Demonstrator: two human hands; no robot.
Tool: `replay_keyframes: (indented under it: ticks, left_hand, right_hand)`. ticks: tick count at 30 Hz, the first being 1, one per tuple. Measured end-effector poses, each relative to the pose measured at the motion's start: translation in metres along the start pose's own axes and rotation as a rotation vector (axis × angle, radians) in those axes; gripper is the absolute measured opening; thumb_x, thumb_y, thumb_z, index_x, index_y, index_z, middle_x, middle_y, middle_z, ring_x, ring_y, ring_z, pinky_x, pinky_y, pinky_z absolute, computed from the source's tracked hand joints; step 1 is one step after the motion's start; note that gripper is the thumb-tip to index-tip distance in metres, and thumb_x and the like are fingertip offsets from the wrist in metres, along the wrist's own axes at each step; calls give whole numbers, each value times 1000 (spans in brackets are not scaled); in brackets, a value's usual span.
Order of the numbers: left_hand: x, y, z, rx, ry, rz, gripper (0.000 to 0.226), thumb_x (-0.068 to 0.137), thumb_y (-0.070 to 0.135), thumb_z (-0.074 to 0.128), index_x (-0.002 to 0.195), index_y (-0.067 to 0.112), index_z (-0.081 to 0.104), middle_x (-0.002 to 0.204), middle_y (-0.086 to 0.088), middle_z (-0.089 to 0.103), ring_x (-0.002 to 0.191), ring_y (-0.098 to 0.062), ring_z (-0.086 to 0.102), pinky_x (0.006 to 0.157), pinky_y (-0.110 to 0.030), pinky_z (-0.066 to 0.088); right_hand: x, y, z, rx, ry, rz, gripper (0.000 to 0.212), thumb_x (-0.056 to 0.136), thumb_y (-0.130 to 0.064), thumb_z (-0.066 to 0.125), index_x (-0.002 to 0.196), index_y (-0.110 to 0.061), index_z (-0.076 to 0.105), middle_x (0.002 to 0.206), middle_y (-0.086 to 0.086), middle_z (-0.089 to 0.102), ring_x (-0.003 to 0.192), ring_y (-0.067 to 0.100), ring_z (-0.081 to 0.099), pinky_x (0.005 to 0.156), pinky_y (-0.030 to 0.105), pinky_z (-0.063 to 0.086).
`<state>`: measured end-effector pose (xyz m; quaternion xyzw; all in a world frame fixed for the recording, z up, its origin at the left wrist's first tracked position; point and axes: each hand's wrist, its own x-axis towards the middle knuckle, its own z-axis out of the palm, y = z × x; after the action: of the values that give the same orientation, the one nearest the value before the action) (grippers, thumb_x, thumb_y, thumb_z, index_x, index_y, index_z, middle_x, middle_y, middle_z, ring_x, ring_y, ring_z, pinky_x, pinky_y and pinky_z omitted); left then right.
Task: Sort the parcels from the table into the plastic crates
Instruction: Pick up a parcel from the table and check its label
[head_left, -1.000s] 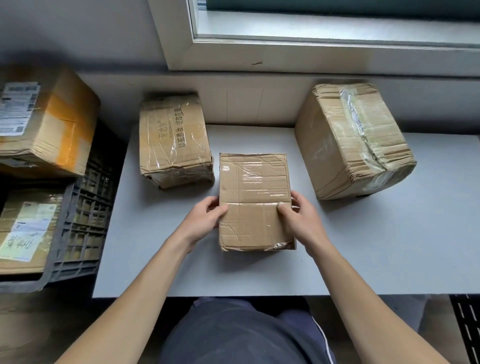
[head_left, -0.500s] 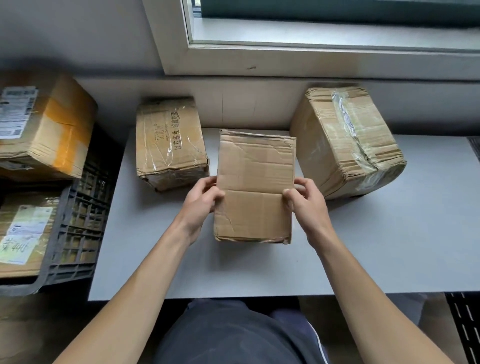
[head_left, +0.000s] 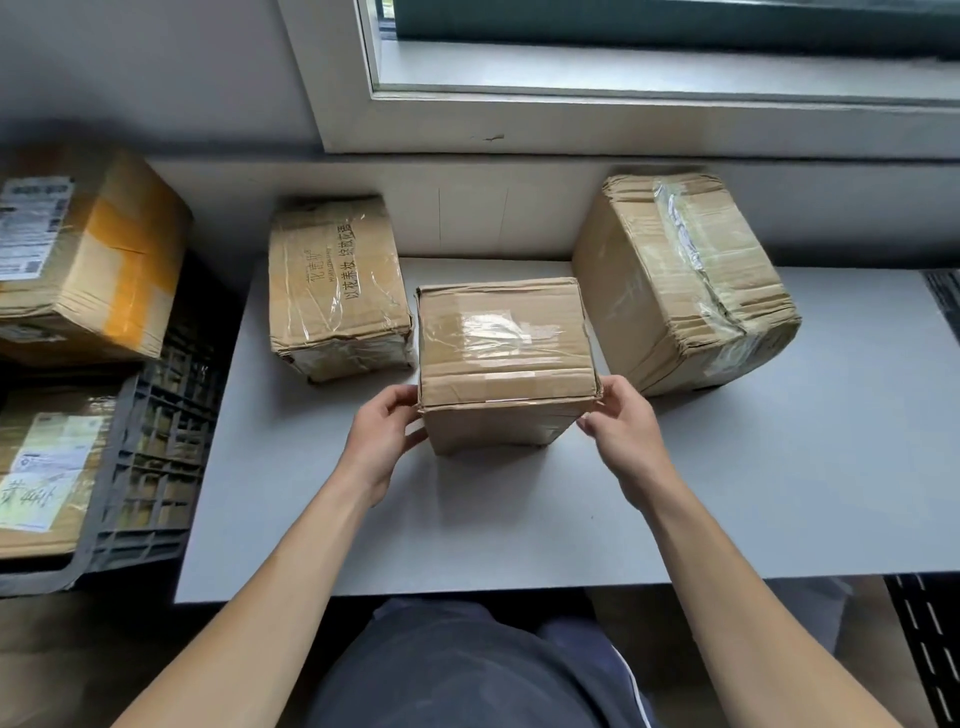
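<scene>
**Parcel stood on end**

It stands on the tabletop just right of the printed parcel, long axis upright, taped end facing up. My left hand pinches its near left top corner, my right hand the near right one.

Left hand and right hand curled; forearms outstretched

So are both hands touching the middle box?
Touching. The head view shows the left hand and right hand gripping the middle box by its near corners.
</scene>
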<state>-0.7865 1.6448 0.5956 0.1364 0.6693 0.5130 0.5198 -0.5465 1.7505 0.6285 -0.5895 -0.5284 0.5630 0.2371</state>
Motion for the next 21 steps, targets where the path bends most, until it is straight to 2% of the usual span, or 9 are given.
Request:
replay_keyframes:
  ticks: [3,5,7,10,11,13,15,19,21]
  left_hand:
    - [12,0,3,1,38,-32,22,107,9,50,115,11,71,104,-4,77,85,-8,69,78,-27,60]
    - [21,-7,2,42,7,-101,18,103,27,60,113,16,70,111,-7,75,98,-15,66,88,-34,55]
    - [23,-12,1,73,-58,-213,46,79,61,73,105,24,66,109,-2,65,104,-17,56,84,-35,46]
    - [21,-15,0,58,-164,-294,91,47,88,79,114,28,61,119,10,60,113,-10,52,81,-35,36]
    - [18,-13,0,47,-194,-304,96,49,88,80,120,26,61,123,12,65,117,-9,55,86,-36,38]
    - [12,-7,2,-4,-254,-306,77,66,78,80,121,25,61,110,12,73,108,-8,63,91,-36,42]
    - [8,-4,4,-64,-276,-296,55,75,63,75,115,26,64,95,9,74,83,-7,65,79,-29,44]
    - [4,0,9,-123,-244,-255,33,88,50,70,105,22,63,68,14,67,55,-3,39,57,-21,27]
    - [3,2,11,-122,-202,-225,25,98,39,66,113,19,62,66,15,68,47,1,47,49,-17,34]
  right_hand:
    - [7,-20,-6,145,152,-26,25,100,-3,53,91,-18,71,89,-5,73,89,9,68,87,32,53]
    - [11,-36,-7,260,109,-62,24,103,-38,59,102,-18,71,104,0,76,100,10,72,90,34,55]
    - [13,-47,-5,220,11,-111,50,89,-64,64,116,-22,69,121,2,74,117,16,68,100,35,53]
    - [10,-46,-1,69,16,-167,48,88,-51,71,128,-28,59,129,0,68,118,11,65,101,29,50]
    - [10,-43,-1,93,49,-161,45,89,-45,72,128,-27,59,128,0,69,114,9,66,99,29,51]
    - [8,-34,-6,201,93,-128,41,84,-43,69,121,-26,64,123,-1,72,108,10,66,99,34,52]
    - [6,-28,-8,258,97,-105,36,84,-42,65,116,-26,67,119,-2,74,106,11,66,101,40,50]
    - [7,-26,-6,283,113,-110,33,86,-42,63,115,-27,66,118,-1,72,105,12,64,100,41,49]
    - [9,-25,-8,283,129,-94,30,86,-42,62,112,-27,66,116,-2,72,104,12,63,98,40,49]
